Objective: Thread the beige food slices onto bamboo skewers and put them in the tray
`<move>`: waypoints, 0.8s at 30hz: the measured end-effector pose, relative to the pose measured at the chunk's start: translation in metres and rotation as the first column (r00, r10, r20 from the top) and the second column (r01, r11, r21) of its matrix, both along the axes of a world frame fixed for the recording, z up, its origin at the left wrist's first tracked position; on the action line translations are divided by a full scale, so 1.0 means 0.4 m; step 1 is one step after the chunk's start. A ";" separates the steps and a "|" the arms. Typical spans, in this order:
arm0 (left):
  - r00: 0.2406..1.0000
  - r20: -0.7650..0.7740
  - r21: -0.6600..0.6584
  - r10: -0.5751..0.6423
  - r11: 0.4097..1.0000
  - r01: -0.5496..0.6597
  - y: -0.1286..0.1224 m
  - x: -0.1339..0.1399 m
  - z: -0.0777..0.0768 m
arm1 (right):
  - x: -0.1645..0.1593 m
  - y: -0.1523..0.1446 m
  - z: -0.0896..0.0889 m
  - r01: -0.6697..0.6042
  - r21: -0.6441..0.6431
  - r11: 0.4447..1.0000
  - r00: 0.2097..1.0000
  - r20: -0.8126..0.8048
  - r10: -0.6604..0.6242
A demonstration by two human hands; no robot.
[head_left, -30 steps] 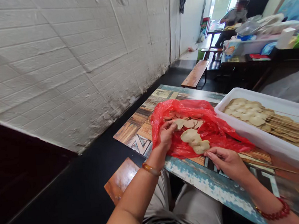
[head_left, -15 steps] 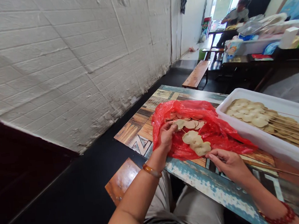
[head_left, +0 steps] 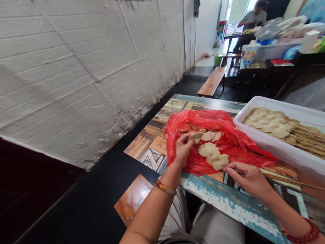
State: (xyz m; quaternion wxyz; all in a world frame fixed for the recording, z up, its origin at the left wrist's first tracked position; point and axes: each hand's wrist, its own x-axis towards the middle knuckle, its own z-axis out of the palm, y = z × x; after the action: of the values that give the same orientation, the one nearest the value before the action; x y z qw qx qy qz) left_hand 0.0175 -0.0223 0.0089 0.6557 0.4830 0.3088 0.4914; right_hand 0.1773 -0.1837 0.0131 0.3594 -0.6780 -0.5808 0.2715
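Observation:
My left hand (head_left: pixel 183 147) pinches a thin, round, pale beige slice (head_left: pixel 196 136) above a crumpled red plastic bag (head_left: pixel 199 115). My right hand (head_left: pixel 246 177) is closed on the lower end of a thin skewer, most of it hidden by the hand and the slices. Several overlapping slices (head_left: pixel 213 157) are threaded on that skewer, its upper tip pointing toward my left hand. More loose slices (head_left: pixel 208 136) lie in the opening of the bag. What the slices are made of, I cannot tell.
A white plastic tub (head_left: pixel 255 128) right of the bag holds many skewered slices (head_left: pixel 268 121). Bare sticks (head_left: pixel 297 182) lie on the patterned table (head_left: pixel 149 138) before it. Beyond are a wooden bench (head_left: pixel 213 82), a loaded table and a seated person (head_left: pixel 257 15). A white wall stands left.
The slice in my left hand has tilted and moved slightly right, closer to the skewer tip. My right hand has stayed nearly still. The view has shifted a little.

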 end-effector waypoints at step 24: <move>0.986 0.110 -0.162 -0.122 0.977 0.139 0.002 -0.006 -0.019 | -0.011 0.005 -0.002 0.009 0.030 1.000 1.000 -0.011 -0.009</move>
State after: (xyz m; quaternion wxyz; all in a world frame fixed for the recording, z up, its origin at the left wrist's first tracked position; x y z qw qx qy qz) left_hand 0.0150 -0.0214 0.0013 0.7398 0.4198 0.2841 0.4425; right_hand 0.1728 -0.1818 0.0125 0.3739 -0.6737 -0.5799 0.2648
